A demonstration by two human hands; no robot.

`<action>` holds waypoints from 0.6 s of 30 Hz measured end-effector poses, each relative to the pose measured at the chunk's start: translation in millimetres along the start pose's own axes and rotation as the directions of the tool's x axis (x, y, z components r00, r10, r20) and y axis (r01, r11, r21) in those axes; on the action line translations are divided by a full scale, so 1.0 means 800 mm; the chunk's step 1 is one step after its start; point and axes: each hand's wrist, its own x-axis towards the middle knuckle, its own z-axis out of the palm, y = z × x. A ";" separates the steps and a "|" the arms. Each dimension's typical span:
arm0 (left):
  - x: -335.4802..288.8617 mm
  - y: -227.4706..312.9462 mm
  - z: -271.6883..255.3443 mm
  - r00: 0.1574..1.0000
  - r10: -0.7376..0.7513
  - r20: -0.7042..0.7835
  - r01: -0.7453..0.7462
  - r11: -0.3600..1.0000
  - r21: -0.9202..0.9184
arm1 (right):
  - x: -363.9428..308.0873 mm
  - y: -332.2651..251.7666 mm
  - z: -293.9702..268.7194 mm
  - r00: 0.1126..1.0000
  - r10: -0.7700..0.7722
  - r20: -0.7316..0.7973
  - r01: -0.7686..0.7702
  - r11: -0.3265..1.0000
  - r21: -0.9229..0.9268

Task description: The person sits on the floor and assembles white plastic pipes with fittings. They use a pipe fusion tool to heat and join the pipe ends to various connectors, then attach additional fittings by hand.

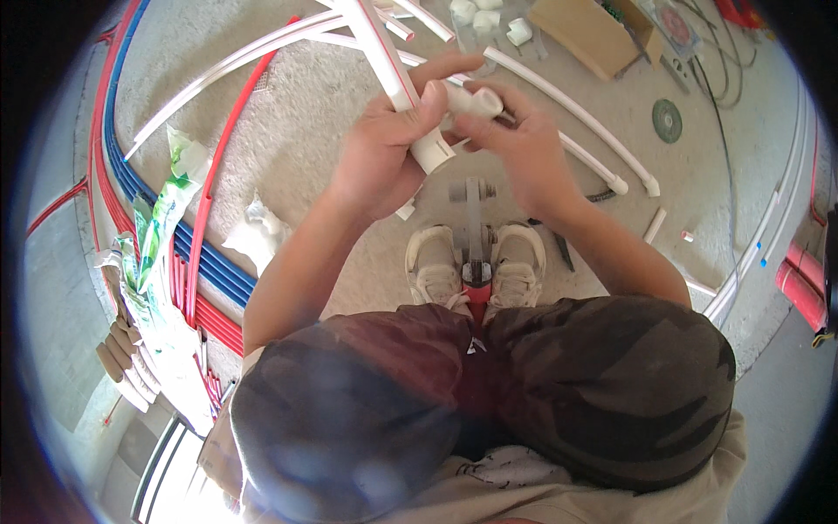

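My left hand is wrapped round a white plastic pipe with a red stripe, its thumb pressed on top. The pipe's wider lower end sticks out below that hand, and its upper part runs out of view at the far edge. My right hand pinches a white pipe fitting with a round open end, close beside the pipe. Left fingers reach behind the fitting, so I cannot tell whether pipe and fitting touch. Between my shoes stands a pipe welding tool with a flat metal plate and round sockets.
White pipes lie ahead and to the right. Red pipes and blue pipes run along the left, near green-white plastic wrapping. A cardboard box, loose fittings, a dark disc and a cable are farther off.
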 end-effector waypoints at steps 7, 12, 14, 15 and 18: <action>0.011 0.000 -0.042 0.942 -0.039 -0.334 0.209 0.848 0.488 | -0.017 -0.061 -0.004 0.985 0.003 0.172 0.104 0.788 -0.607; -0.002 -0.004 -0.020 0.949 0.314 0.032 -0.094 0.182 0.979 | 0.014 -0.113 -0.002 0.394 -0.463 0.794 0.699 -0.410 -0.586; -0.009 -0.005 -0.006 0.957 0.260 0.133 -0.148 0.040 0.988 | 0.006 -0.119 0.003 0.641 -0.150 0.753 0.681 -0.343 -0.647; -0.013 -0.004 -0.003 0.933 0.273 0.236 -0.231 -0.049 0.972 | -0.004 -0.119 0.004 0.766 0.101 0.634 0.640 -0.208 -0.740; -0.024 0.004 -0.023 0.992 -0.119 -0.045 0.059 0.124 0.990 | -0.029 -0.114 -0.006 0.794 0.350 0.497 0.558 -0.097 -0.824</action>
